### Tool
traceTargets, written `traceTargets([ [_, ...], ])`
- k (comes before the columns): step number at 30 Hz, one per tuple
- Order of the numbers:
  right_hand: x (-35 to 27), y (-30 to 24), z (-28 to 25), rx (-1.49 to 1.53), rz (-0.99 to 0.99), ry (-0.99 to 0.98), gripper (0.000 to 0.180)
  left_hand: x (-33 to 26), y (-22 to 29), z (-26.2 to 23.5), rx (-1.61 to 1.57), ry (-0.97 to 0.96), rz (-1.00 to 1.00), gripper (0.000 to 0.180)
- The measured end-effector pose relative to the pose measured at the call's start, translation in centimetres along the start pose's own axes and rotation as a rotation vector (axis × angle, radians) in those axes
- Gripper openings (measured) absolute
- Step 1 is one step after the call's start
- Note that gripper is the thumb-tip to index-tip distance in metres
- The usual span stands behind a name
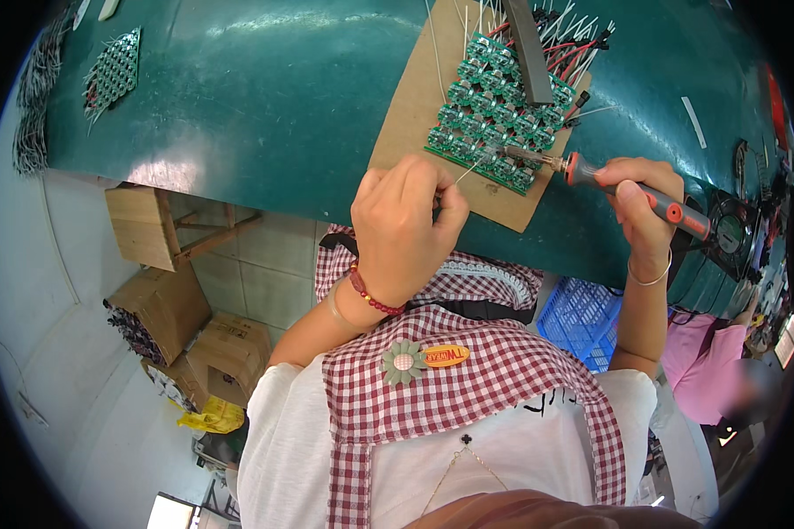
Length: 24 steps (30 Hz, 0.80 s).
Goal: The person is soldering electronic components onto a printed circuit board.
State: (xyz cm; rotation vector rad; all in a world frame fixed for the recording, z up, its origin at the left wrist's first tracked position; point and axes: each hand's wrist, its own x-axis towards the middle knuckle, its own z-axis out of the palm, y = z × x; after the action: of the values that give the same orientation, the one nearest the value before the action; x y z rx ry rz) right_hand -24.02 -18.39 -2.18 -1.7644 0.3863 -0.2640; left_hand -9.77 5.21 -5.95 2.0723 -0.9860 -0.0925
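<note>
My right hand is closed round the grey and red handle of a soldering iron. Its tip reaches the near part of a green circuit board panel, crowded with small round parts. In my left hand, thumb and fingers pinch a thin solder wire, whose far end lies close to the iron's tip. Whether wire and tip touch is too small to tell. White, red and black leads stick out from the panel's far and right sides. A dark flat bar lies across its far part.
Brown cardboard lies under the panel on the green table. A second panel and wire bundles are at left. A small fan stands at right. Below are a wooden stool, cartons and a blue basket. Another person in pink sits at right.
</note>
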Motion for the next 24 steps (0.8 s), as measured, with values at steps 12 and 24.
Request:
traceTargets([
  [12,0.2,-0.9,0.1,0.019,-0.040,0.055,0.023,-0.1,-0.6,-1.3,0.026,0.039,-0.032,0.018],
  [24,1.3,-0.4,1.2,-0.029,0.002,-0.003,0.022,0.2,-0.9,-0.6,0.040,0.046,-0.012,0.020],
])
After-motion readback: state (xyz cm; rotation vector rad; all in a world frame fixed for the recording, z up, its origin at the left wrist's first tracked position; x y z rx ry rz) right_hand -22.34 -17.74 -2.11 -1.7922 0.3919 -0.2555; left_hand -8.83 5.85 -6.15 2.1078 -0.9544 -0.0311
